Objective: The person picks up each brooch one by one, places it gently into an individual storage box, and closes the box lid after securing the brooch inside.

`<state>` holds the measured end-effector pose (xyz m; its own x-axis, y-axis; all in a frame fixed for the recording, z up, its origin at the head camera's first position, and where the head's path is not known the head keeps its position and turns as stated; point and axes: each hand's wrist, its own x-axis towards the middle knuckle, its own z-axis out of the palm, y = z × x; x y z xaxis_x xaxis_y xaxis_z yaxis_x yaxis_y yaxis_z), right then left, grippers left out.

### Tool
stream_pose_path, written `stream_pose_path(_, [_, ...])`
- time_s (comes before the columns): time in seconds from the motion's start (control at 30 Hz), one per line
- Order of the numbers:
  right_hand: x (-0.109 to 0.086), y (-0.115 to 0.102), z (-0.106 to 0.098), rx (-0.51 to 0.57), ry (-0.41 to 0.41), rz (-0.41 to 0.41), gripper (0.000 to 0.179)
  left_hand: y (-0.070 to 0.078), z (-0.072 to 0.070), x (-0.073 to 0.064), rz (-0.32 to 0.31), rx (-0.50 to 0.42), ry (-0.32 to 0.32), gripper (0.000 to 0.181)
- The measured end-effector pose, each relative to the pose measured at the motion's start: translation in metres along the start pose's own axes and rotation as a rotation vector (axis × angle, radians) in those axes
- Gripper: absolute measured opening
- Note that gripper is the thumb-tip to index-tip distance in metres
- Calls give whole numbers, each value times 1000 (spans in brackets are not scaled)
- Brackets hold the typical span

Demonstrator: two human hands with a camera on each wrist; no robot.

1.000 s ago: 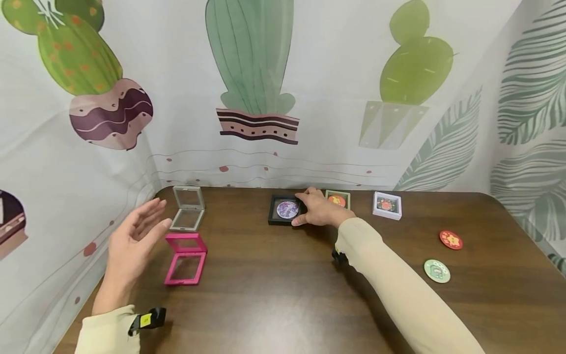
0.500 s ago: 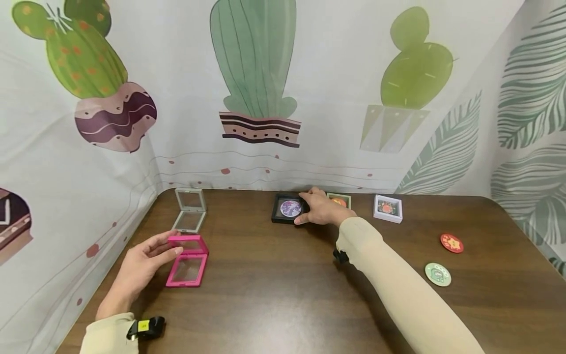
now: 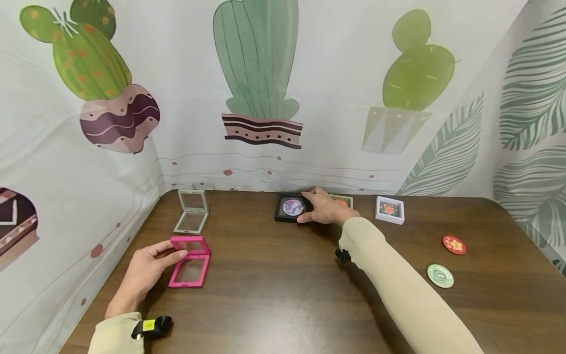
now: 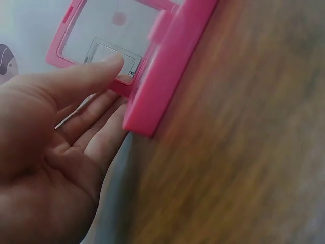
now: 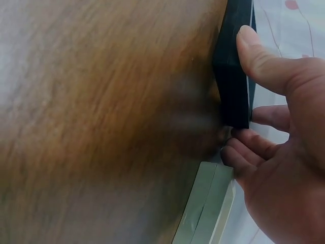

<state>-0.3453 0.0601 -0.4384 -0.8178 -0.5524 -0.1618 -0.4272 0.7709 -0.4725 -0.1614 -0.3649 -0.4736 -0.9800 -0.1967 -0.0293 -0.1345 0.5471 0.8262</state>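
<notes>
At the left, my left hand (image 3: 148,268) pinches the raised lid of an open pink display frame (image 3: 186,284), thumb on its inner face and fingers behind. The left wrist view shows that thumb over the corner of the pink frame (image 4: 167,76). My right hand (image 3: 325,209) holds the right part of a black display frame (image 3: 283,220) near the back edge. Inside it lies a round purple-and-white badge (image 3: 293,207). In the right wrist view the thumb lies on the front edge of the black frame (image 5: 233,81), with fingers around its side.
An open grey frame (image 3: 191,232) stands behind the pink one. A green frame (image 3: 349,200) with an orange-red badge is partly hidden behind my right hand. Farther right are a white frame (image 3: 390,220), a red badge (image 3: 454,245) and a green badge (image 3: 440,276). A patterned cloth (image 3: 336,98) hangs behind.
My left hand has come down from above the table's left side to the pink frame and taken hold of its lid. The right hand stays on the black frame.
</notes>
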Motion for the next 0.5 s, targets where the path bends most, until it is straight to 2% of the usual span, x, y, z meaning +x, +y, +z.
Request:
stream_pose_path(0.3, [4, 6, -1, 26, 7, -5, 92, -6, -1, 2, -25, -135, 5, 49])
stream_pose_path(0.5, [1, 4, 0, 43, 5, 23, 92, -9, -2, 1, -35, -137, 20, 46])
